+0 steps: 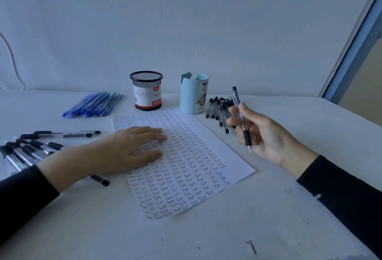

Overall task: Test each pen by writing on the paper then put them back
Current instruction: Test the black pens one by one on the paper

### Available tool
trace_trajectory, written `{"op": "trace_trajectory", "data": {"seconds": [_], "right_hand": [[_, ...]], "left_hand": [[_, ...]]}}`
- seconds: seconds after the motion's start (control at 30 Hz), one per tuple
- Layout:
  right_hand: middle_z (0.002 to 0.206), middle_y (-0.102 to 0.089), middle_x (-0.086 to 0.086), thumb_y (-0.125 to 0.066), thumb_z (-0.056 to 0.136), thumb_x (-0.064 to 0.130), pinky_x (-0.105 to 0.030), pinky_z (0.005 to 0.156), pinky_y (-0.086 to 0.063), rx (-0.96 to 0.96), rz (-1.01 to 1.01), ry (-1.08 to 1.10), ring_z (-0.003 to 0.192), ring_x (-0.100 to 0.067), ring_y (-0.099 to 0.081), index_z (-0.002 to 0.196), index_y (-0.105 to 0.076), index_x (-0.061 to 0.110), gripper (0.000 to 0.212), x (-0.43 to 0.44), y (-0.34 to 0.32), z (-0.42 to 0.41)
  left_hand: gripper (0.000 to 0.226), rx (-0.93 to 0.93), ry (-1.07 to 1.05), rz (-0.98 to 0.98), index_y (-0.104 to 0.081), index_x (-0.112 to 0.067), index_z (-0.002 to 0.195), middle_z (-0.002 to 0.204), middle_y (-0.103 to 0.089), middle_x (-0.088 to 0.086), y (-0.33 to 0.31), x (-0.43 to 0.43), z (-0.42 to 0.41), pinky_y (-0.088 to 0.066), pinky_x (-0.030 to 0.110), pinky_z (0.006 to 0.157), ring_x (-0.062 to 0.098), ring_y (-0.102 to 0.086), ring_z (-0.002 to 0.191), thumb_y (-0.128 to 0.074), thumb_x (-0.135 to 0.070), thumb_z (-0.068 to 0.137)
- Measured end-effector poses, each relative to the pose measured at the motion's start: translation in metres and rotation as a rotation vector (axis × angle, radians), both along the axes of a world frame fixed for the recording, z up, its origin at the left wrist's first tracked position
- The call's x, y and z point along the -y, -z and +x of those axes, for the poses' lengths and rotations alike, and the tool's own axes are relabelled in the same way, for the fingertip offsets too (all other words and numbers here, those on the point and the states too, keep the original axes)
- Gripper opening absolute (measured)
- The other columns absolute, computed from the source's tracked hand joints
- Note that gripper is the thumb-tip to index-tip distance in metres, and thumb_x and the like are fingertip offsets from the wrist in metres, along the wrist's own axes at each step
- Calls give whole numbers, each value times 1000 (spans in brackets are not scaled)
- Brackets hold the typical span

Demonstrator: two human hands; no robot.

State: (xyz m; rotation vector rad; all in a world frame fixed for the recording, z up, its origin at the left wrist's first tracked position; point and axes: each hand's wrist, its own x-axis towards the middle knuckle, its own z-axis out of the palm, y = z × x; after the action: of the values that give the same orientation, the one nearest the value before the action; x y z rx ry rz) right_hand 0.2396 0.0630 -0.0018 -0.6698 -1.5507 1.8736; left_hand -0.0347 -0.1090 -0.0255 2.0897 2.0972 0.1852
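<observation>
A white sheet of paper [198, 168] covered with rows of the word "Test" lies in the middle of the table. My left hand [126, 150] rests flat on its left part, fingers spread. Raised above the table to the right of the sheet, my right hand [262, 133] holds a black clicker pen [240, 115] nearly upright, tip down. A pile of black pens [220, 111] lies just behind that hand. More black pens [31, 148] lie at the left edge, and a bundle of blue pens [95, 104] lies at the back left.
A black mesh pen cup [147, 90] and a light blue pen holder [194, 94] stand behind the paper near the wall. One black pen [101, 180] pokes out under my left forearm. A small screw [252, 246] lies near the front edge.
</observation>
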Motion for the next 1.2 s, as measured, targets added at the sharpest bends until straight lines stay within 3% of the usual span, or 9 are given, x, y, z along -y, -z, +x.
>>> {"op": "trace_trajectory", "data": {"seconds": [0.1, 0.23, 0.33, 0.47, 0.63, 0.77, 0.93, 1.07, 1.2], "right_hand": [[89, -75, -5, -58, 86, 36, -16, 45, -42, -97, 64, 72, 49, -8, -50, 97, -64, 19, 21, -8, -4, -1], [98, -68, -3, -63, 95, 17, -30, 74, -59, -29, 495, 279, 79, -17, -68, 89, -61, 11, 8, -36, -18, -9], [101, -68, 11, -65, 93, 12, -18, 85, -50, 215, 882, 373, 97, -10, -66, 96, -65, 15, 4, -65, -15, -17], [123, -63, 12, -54, 92, 3, -13, 93, -44, 465, 966, 256, 119, -8, -58, 110, -64, 24, 29, -80, 6, -20], [125, -63, -4, -45, 77, 39, -38, 114, -30, 661, 960, 106, 120, -10, -48, 125, -56, 38, 49, -71, 11, -12], [137, -56, 11, -49, 78, 45, -41, 111, -35, 579, 1040, 78, 126, -9, -48, 122, -57, 40, 45, -50, 7, -16], [123, -61, 15, -61, 94, 21, -6, 85, -35, 505, 1221, -106, 98, 21, -51, 119, -64, 24, 26, -15, 18, -32], [115, -63, 16, -53, 91, 35, -22, 97, -44, 498, 1273, -161, 109, 5, -56, 109, -66, 31, 22, -6, 24, -37], [105, -67, 20, -57, 90, 28, -42, 92, -51, 473, 1246, -86, 98, -13, -66, 95, -66, 44, 20, -7, 24, -34]], "left_hand": [[84, 3, 2, -2, -29, -53, 144, 152, -20, -33, 0, -1, 0, -17, 27, 119, -6, -19, 141, -13, -92, 71], [83, 0, 4, -5, -28, -54, 144, 152, -18, -34, 0, 0, 0, -14, 26, 119, -8, -17, 141, -12, -92, 71], [81, -5, 9, -1, -27, -54, 144, 151, -16, -36, 0, 0, 0, -12, 22, 116, -9, -15, 140, -13, -90, 73], [75, -7, 17, 6, -25, -53, 145, 152, -14, -35, 1, 0, 0, -10, 20, 115, -11, -13, 139, -17, -85, 78], [78, -19, 38, 36, -24, -53, 145, 152, -14, -35, 3, -2, -2, -9, 19, 114, -13, -11, 137, -14, -87, 76], [79, -25, 44, 47, -27, -52, 145, 149, -18, -36, 2, 0, 0, -13, 21, 114, -11, -17, 137, -15, -88, 75], [81, 37, -58, 169, -50, -44, 135, 134, -43, -31, -12, -2, -17, -32, 25, 110, -6, -40, 123, -16, -86, 75], [51, 17, -194, 358, -73, -26, 110, 85, -56, -45, -25, 11, -68, -36, 0, 82, 5, -62, 95, -56, -64, 80], [25, 6, -339, 258, -73, -24, 97, 83, -65, -14, -40, 29, -93, -38, 1, 68, -1, -60, 77, -82, -31, 74]]}}
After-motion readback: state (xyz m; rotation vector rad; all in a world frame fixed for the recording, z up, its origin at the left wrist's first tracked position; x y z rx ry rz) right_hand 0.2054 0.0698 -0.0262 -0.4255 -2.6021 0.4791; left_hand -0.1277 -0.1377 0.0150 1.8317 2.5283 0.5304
